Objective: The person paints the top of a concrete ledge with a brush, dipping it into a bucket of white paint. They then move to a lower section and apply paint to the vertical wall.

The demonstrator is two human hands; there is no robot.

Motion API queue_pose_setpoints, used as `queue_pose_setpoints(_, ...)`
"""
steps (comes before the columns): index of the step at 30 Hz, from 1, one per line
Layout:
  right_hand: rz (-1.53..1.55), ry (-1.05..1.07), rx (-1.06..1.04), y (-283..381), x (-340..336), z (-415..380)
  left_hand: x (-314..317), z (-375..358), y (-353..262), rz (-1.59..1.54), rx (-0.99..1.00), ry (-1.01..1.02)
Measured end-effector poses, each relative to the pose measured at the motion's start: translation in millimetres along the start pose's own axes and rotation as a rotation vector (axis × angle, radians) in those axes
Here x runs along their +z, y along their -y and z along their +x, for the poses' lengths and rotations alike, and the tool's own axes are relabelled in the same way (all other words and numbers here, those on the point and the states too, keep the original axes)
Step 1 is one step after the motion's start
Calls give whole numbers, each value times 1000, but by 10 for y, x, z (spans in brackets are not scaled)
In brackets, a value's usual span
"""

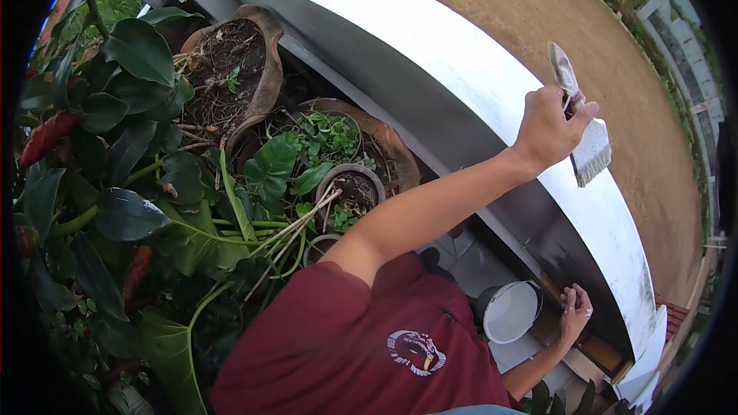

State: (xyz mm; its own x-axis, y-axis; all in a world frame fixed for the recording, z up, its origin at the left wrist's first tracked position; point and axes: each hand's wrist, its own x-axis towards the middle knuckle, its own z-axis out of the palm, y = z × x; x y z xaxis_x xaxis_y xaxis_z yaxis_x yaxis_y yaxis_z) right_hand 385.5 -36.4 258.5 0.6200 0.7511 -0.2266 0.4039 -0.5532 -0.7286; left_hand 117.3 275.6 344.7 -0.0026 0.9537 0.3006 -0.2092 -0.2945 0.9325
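My left hand is closed around the handle of a paintbrush, held over the white-topped low wall. The brush's pale bristles point down and to the right, and its handle end sticks up above my fist. Lower in the view, my right hand hangs near the wall's inner side, with loosely bent fingers, nothing visible in them and a white smear on one. Just left of it is a dark bucket with whitish contents, close against the maroon shirt.
Large clay planters with soil and weeds stand along the wall, a smaller pot among them. Broad-leaved plants crowd the left side. Grey floor tiles show beside the bucket. Beyond the wall lies bare brown ground.
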Motion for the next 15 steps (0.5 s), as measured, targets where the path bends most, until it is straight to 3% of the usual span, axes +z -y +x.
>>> queue_pose_setpoints(3,4,-2,-41,-49,-8,37,-352,176,244,272,66,52)
queue_pose_setpoints(7,-5,-11,23,-174,-80,-69,-1734,645,135,611,40,-194)
queue_pose_setpoints(8,3,-20,42,-248,-100,-105,-2155,827,117,658,127,-264)
queue_pose_setpoints(11,24,-50,80,-442,-178,-172,-3275,1427,-234,1219,380,-506)
queue_pose_setpoints(13,13,-53,107,-445,-192,-204,-3776,1791,-395,1523,397,-575)
queue_pose_setpoints(15,57,-62,83,-328,-142,-184,-4012,2033,-339,1568,384,-587)
